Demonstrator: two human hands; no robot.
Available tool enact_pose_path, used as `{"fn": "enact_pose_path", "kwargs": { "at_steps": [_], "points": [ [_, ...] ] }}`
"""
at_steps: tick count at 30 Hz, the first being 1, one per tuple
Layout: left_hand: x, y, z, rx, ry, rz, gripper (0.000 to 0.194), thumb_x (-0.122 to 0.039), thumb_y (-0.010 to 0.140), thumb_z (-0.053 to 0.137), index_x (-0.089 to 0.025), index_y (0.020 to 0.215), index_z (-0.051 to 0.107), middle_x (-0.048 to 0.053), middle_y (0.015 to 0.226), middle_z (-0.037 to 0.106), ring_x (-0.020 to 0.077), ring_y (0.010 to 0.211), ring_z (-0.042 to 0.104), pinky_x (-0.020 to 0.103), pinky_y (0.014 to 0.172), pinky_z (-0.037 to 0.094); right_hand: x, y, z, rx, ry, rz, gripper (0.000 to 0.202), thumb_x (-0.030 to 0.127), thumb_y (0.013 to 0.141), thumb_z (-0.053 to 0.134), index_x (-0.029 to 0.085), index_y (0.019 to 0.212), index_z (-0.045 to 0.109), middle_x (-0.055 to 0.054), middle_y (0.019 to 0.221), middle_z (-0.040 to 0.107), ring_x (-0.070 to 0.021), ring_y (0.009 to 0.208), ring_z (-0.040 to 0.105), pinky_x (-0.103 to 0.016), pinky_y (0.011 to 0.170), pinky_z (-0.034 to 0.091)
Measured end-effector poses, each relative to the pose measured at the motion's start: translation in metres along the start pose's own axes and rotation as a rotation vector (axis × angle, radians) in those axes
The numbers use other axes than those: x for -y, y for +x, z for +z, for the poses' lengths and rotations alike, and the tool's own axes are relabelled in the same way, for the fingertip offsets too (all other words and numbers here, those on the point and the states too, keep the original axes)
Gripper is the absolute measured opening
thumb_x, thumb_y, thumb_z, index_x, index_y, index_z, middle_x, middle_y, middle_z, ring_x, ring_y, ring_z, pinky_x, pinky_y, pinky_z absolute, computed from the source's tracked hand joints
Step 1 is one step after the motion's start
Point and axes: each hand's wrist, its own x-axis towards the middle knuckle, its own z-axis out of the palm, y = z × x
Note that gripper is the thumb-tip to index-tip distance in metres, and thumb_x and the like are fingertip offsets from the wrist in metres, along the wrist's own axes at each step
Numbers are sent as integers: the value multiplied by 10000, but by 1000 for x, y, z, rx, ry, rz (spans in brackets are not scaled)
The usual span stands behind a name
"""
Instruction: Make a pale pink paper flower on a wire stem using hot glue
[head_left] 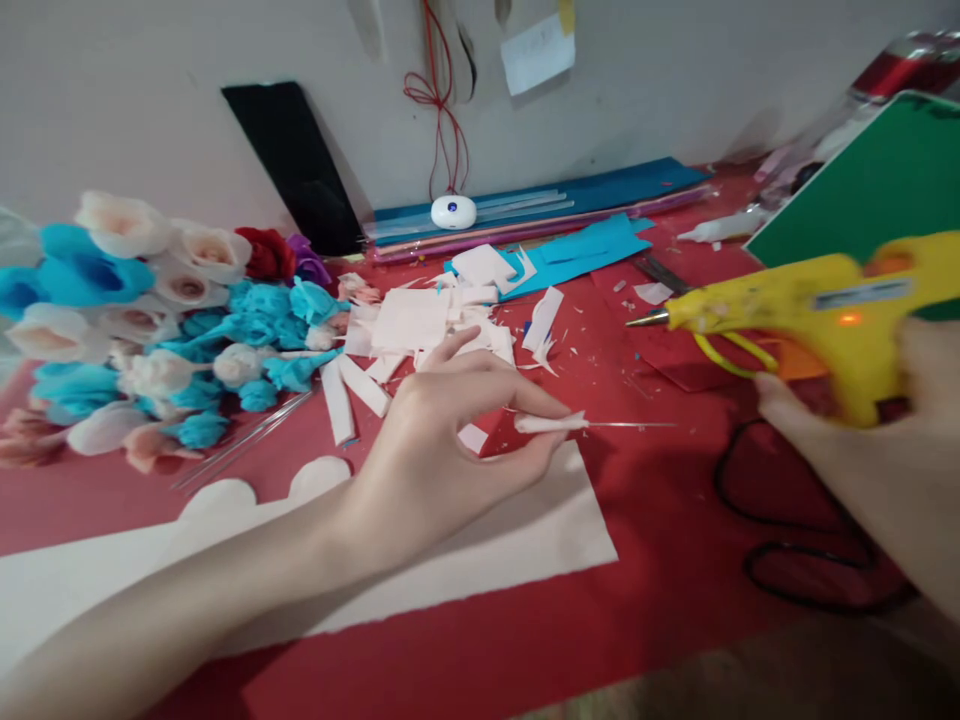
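Between thumb and forefinger, my left hand [439, 455] pinches a small rolled white paper bud [546, 423]. A thin wire stem [634, 425] sticks out of it to the right. My right hand [832, 425] grips a yellow glue gun [780, 300] by its handle; an orange light glows on its side. The metal nozzle points left, above and apart from the wire. Under my left forearm lies a long white paper strip [555, 535]. Two rounded white paper petals [221, 498] rest along the strip's upper edge.
Blue, white and red paper flowers [97, 290] are heaped at the left. Cut white paper pieces [409, 320] and blue paper [577, 255] lie behind my left hand. A black cable [795, 545] loops at the right. A green board [870, 180] leans at the back right.
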Motion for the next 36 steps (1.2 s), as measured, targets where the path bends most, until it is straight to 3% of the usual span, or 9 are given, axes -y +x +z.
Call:
{"fn": "enact_pose_path", "kwargs": {
  "at_steps": [2,6,9,13,16,20,24,30,36],
  "points": [
    [1,0,-1,10,58,53,99,-138,712,650,-227,754,656,-35,752,703,129,723,628,418,1078,288,-2,13,12,191,-20,-13,260,409,719,608,199,869,577,-62,778,601,-190,696,554,-313,542,378],
    [0,-1,-3,21,96,114,132,-111,707,641,-233,752,655,-38,763,717,129,745,634,418,1084,278,-9,22,43,289,-34,-84,246,375,763,568,159,867,621,-80,788,638,-173,679,561,-291,568,390],
    [-2,-1,-3,13,117,130,136,-110,702,643,-241,739,652,-46,737,713,128,725,631,429,1085,273,-13,21,53,321,-49,-137,332,409,765,579,125,925,640,-111,824,651,-203,733,585,-306,592,410],
    [-5,-1,-4,10,139,145,136,-125,709,637,-257,731,655,-48,712,703,133,702,628,441,1093,265,0,18,28,171,-74,-159,476,441,742,630,65,1034,613,-199,979,611,-291,945,554,-378,720,435],
    [-7,-1,-4,17,145,154,135,-125,717,630,-257,733,653,-51,717,702,126,696,625,443,1097,259,24,9,-6,-136,227,-308,187,317,842,543,168,898,639,-107,942,634,-193,948,563,-319,828,441],
    [-9,-3,-5,29,110,144,122,-119,725,634,-238,750,647,-60,730,702,109,717,622,416,1107,251,55,-3,-38,25,572,-522,68,282,837,541,275,810,603,16,849,628,-121,794,590,-271,716,466],
    [-11,-5,-6,26,100,161,119,-107,722,642,-222,752,651,-66,748,707,95,718,622,403,1107,256,72,-5,-48,184,707,-603,56,249,816,563,273,818,614,44,835,640,-120,769,591,-260,655,454],
    [-12,-4,-7,6,94,171,92,-120,720,653,-210,727,667,-72,718,702,80,702,621,390,1096,282,78,-3,-52,200,779,-598,100,119,751,617,217,773,623,41,774,630,-81,734,560,-213,648,424],
    [-12,-3,-7,12,86,171,86,-123,720,657,-207,728,673,-70,701,694,75,690,612,391,1105,272,80,-3,-52,254,821,-589,106,118,738,613,213,776,637,44,778,636,-77,742,560,-210,661,425]
  ]
}}
